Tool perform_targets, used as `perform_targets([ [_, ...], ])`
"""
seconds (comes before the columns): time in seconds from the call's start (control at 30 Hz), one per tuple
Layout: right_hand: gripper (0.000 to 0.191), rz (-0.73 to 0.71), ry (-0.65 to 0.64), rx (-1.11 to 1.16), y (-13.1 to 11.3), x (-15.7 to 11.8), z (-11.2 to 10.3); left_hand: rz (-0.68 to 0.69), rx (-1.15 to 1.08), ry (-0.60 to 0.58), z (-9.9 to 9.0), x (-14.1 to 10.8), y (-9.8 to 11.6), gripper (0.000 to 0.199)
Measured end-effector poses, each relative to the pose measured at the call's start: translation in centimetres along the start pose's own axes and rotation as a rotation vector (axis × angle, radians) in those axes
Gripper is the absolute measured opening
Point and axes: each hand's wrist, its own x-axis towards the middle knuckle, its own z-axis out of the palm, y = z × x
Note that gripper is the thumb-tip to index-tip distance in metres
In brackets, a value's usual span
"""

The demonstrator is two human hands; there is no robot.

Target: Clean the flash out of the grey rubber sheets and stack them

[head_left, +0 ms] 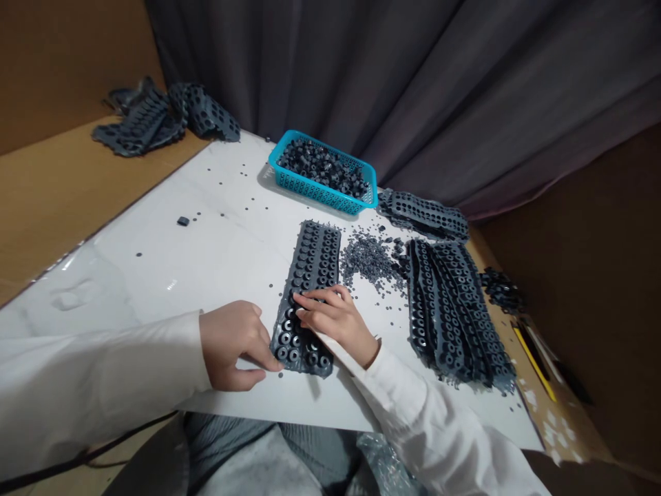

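A dark grey moulded rubber sheet [315,269] with rows of round ring-shaped parts lies lengthwise in front of me. My left hand [240,344] is at its near left corner, index finger stretched onto the edge and thumb apart, holding nothing. My right hand [338,320] rests across the sheet's middle with fingers extended to the left over the rings. Its thumb is hidden. A pale narrow strip [338,350] shows below that hand; whether it is held I cannot tell. Small dark discs [369,258] are heaped right of the sheet.
A blue basket [325,191] of loose dark rings stands behind the sheet. More moulded sheets [454,310] are piled at right, with another stack [426,213] behind. Crumpled perforated sheets [149,120] lie far left. A yellow cutter-like tool [534,362] is at the right edge.
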Motion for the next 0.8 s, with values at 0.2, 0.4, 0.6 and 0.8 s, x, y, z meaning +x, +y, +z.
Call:
perform_targets([
  [0.2,0.011,0.106,0.098,-0.087,0.9,0.2,-0.1,0.006,-0.004,-0.008,0.0,0.0,0.0,0.031],
  [0.4,0.010,0.234,0.104,0.222,0.5,0.5,-0.4,0.006,-0.005,-0.005,0.0,0.1,0.0,0.031],
  [0.6,0.012,0.237,0.041,0.232,0.4,0.4,0.2,0.002,-0.006,-0.030,-0.2,0.1,0.0,0.030],
  [0.8,0.011,0.062,-0.012,-0.001,1.2,1.1,0.1,0.002,-0.016,-0.034,-0.3,0.1,0.1,0.031],
])
